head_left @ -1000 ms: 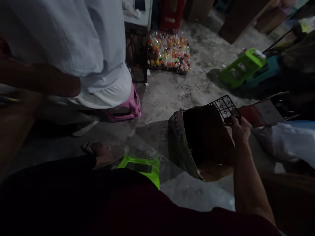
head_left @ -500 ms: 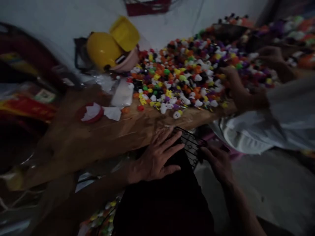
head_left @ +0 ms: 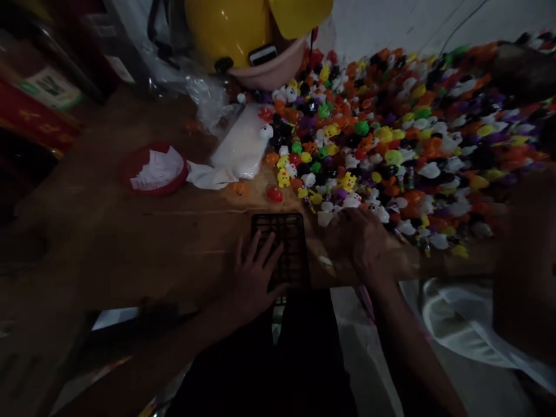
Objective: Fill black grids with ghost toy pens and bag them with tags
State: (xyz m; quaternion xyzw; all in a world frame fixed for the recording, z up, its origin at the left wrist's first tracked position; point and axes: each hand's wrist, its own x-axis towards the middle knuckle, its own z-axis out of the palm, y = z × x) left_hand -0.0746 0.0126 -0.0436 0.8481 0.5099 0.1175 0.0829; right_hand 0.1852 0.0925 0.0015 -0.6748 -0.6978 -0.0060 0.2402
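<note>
A black rectangular grid tray (head_left: 291,249) lies at the table's front edge, its near end over my dark-clad legs. My left hand (head_left: 256,281) rests on its left side, fingers spread and holding nothing. To the right of the tray, my right hand (head_left: 369,246) is at the near edge of a heap of small coloured plastic toy figures (head_left: 391,139). Its fingers are bent together beside a white figure (head_left: 328,215); dim light hides what is between them. A red round piece (head_left: 275,194) sits just beyond the tray.
A red dish (head_left: 125,174) with white paper scraps stands at left on the wooden table (head_left: 174,237). Behind it are a clear bag (head_left: 243,142) and a yellow helmet (head_left: 230,29) in a pink basin (head_left: 278,69). Another person's dark arm (head_left: 525,243) is at right.
The tray has come from beside my lap up to the table edge, with my left hand on it. My right hand has left the tray and reached the heap. The view has moved closer.
</note>
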